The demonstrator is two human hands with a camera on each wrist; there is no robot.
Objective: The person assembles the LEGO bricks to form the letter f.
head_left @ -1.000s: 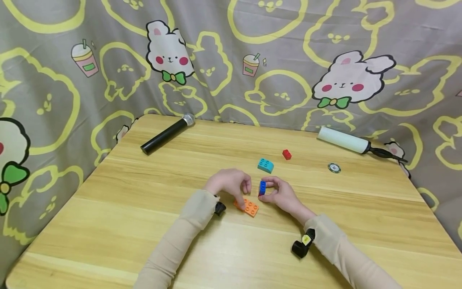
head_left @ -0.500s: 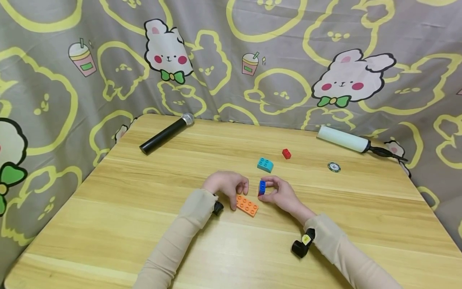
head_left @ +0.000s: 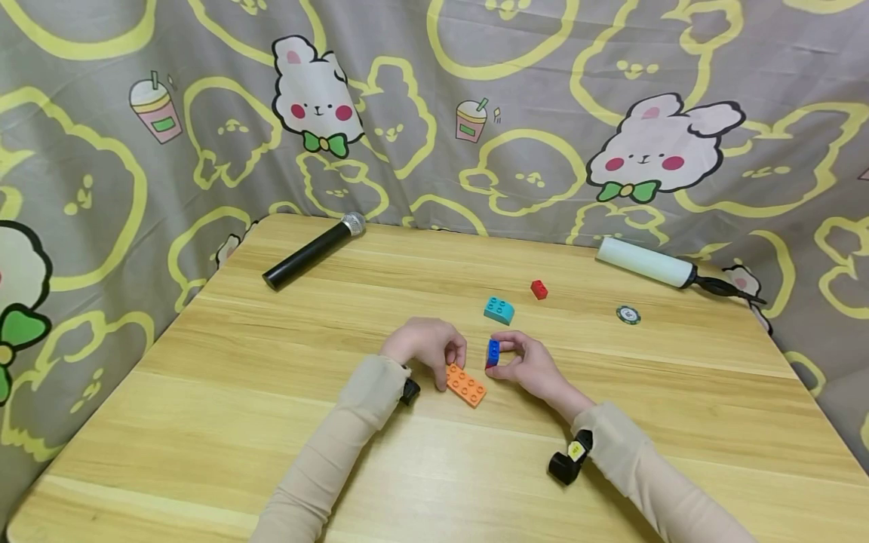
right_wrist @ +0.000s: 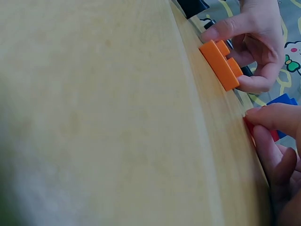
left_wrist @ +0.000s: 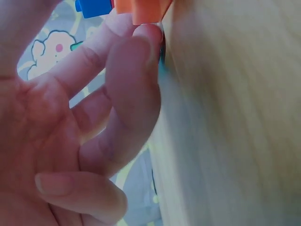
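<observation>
My left hand (head_left: 431,347) has its thumb and a finger at the left end of an orange toy building brick (head_left: 467,386), pinching it low on the table. In the right wrist view the orange brick (right_wrist: 221,66) lies between that hand's thumb and finger, studs facing up. To the right, my right hand (head_left: 532,368) pinches a small blue brick (head_left: 493,350) stacked on a red brick (right_wrist: 251,126). This stack stands close to the orange brick, a short gap away. The red lower part is mostly covered by the right fingers.
Behind the hands lie a teal brick (head_left: 498,311) and a small red brick (head_left: 539,289). A poker chip (head_left: 628,314) is farther right. A black microphone (head_left: 314,253) lies back left; a white roller with a black handle (head_left: 648,262) lies back right, near the patterned curtain (head_left: 407,98).
My left thumb has slid off the top of the orange brick to its left end, and the fingers have come to its edge. The right hand and its stack have stayed still.
</observation>
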